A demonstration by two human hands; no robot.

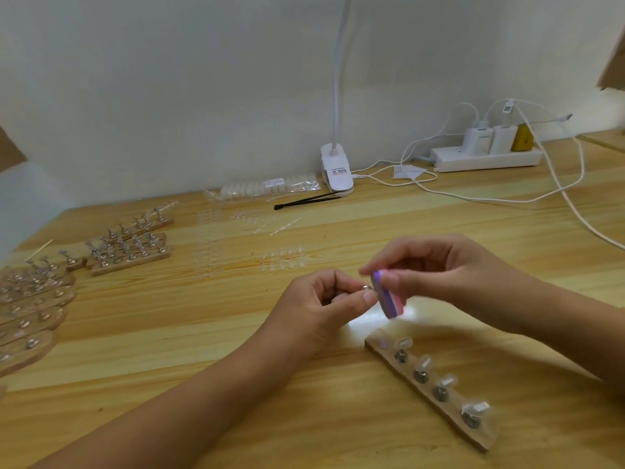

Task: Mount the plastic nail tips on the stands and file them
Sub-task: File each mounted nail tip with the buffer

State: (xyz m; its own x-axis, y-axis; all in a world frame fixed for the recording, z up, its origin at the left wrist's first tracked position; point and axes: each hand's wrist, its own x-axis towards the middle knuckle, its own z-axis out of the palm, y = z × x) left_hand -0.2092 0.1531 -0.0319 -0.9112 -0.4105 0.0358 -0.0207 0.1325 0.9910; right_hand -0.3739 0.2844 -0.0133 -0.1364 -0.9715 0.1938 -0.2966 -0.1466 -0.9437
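- Cut off at the top of my feed: the neck of the white clamp lamp (336, 170) runs out of frame, and only its clip shows, standing at the back of the wooden table (203, 350).
- Cut off at the left edge: a stack of spare stand strips (30, 316), blurred; I cannot count them. More of them lie in rows farther back.
- Hidden: whatever sits on the small metal stand (366, 288). I see only a silver ring past the thumb, and the file block (389, 297) covers the rest, so I cannot tell whether a tip is on it.
- Hard to make out: the right fingertips, smeared by blur where they meet the block.
- The left hand (321, 299) is held above the table, fingers curled in, thumb and forefinger pinching the metal stand.
- The right hand (439, 269) is curled round the upper end of the purple-and-pink file block; the lower end hangs down, and its face lies right against the pinched stand.
- Just below the hands, a wooden strip (429, 397) lies on the table at a slant and carries four upright stands, each topped with one of the translucent nail tips (446, 380).
- Beyond the hands, clear tip sheets (282, 258) lie flat on the table, faint against the wood.
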